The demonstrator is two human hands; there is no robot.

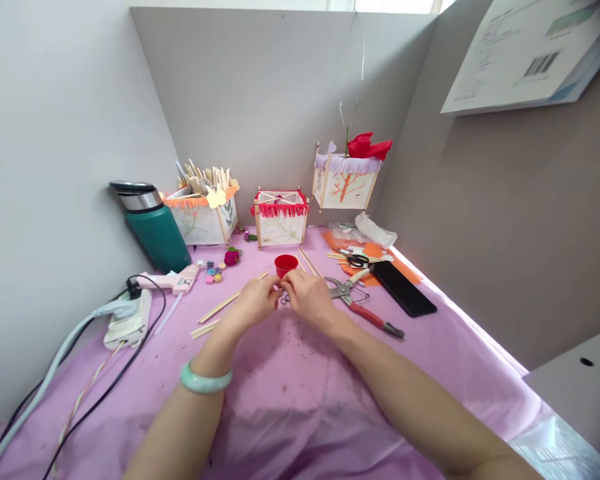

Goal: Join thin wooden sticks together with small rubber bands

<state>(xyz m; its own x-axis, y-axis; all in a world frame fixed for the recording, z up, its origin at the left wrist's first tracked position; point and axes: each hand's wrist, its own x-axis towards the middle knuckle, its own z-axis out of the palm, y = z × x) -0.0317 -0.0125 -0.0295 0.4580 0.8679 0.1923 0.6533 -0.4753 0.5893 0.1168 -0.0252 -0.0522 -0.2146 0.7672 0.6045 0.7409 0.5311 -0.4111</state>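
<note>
My left hand [254, 301] and my right hand [307, 298] meet fingertip to fingertip over the middle of the table. Both are closed in a pinch, and what sits between the fingers is too small to make out. A little dark curl, perhaps thin wire, shows just below the fingertips. Right behind them stands a small red cup [285, 265], partly covered by my fingers. Garden shears with red and pale handles [373, 315] lie beside my right hand. Wooden sticks [220, 309] rest to the left of my left hand.
Left are a pink glue gun [173, 280], a power strip [130, 320] with cords, and a green bottle [157, 233]. Paper lanterns [281, 227] line the back, one holding many sticks. A black phone [404, 288] and scissors [359, 260] lie at right on the pink cloth [285, 380].
</note>
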